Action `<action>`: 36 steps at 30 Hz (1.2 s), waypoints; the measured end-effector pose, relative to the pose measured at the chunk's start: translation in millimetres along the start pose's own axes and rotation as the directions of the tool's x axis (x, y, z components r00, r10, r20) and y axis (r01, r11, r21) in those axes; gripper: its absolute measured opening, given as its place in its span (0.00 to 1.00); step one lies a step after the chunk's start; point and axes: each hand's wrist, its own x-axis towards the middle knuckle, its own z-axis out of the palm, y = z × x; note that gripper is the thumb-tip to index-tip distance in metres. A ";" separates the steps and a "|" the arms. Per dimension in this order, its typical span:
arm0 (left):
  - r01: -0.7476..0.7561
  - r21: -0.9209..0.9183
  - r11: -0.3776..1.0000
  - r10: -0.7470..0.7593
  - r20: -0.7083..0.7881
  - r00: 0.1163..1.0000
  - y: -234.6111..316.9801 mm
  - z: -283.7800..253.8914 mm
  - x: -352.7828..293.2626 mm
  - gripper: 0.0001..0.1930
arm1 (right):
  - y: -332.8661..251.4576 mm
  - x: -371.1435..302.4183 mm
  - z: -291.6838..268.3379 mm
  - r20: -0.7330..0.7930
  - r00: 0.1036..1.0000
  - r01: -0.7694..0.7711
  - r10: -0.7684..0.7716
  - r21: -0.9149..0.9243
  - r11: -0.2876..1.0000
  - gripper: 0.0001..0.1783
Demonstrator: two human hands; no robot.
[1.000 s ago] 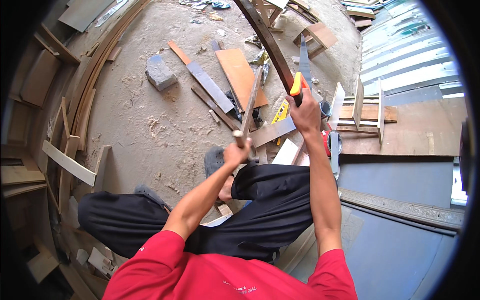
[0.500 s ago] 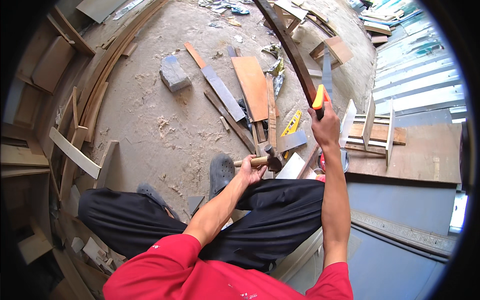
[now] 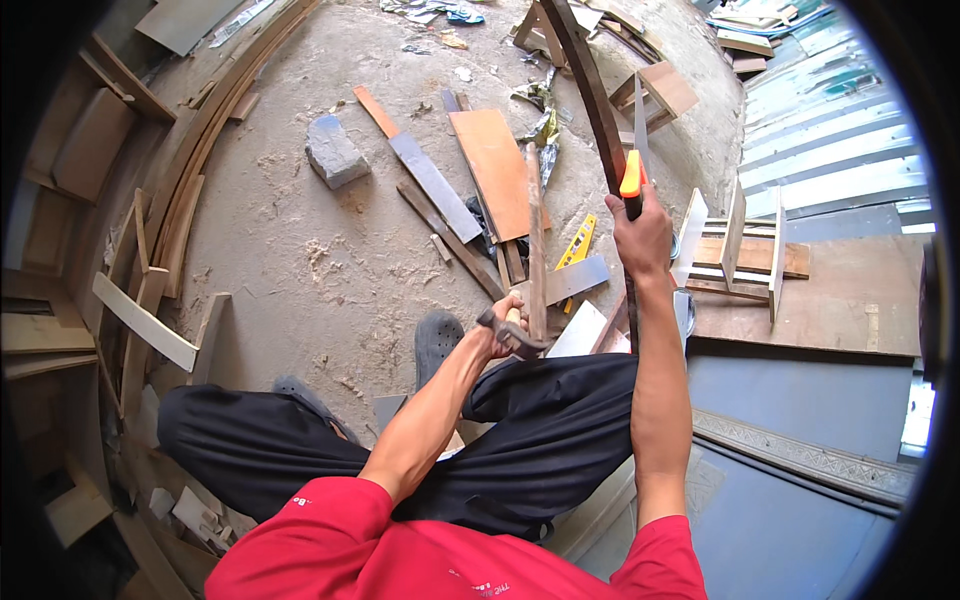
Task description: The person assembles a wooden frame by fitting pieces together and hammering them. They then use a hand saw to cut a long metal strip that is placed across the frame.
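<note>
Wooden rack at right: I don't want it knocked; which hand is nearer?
Right. The right hand is just left of the wooden rack; the left hand is farther left, lower in the picture.

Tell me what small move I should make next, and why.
I'd probably set the hammer down on the ground: your left hand is closed around it, while your right hand grips the saw beside the long dark wooden strip, so neither hand looks free.

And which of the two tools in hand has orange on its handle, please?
The saw in the right hand; the hammer in the left hand shows no orange.
</note>
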 end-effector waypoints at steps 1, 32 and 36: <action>-0.020 0.216 0.976 0.021 0.000 1.000 -0.1 2.4 -10.8 0.10 | 7.0 -2.1 -0.4 0.004 1.000 -0.018 0.018 0.001 1.000 0.20; -0.441 0.847 -0.296 0.805 0.470 0.363 296.8 72.0 8.6 0.28 | -39.2 61.1 125.5 0.374 0.926 -0.060 0.061 -0.013 0.998 0.21; -0.334 0.937 -0.103 0.918 0.218 0.330 280.7 12.1 -55.0 0.14 | -64.0 65.0 142.7 0.366 0.930 0.002 -0.024 0.058 0.998 0.21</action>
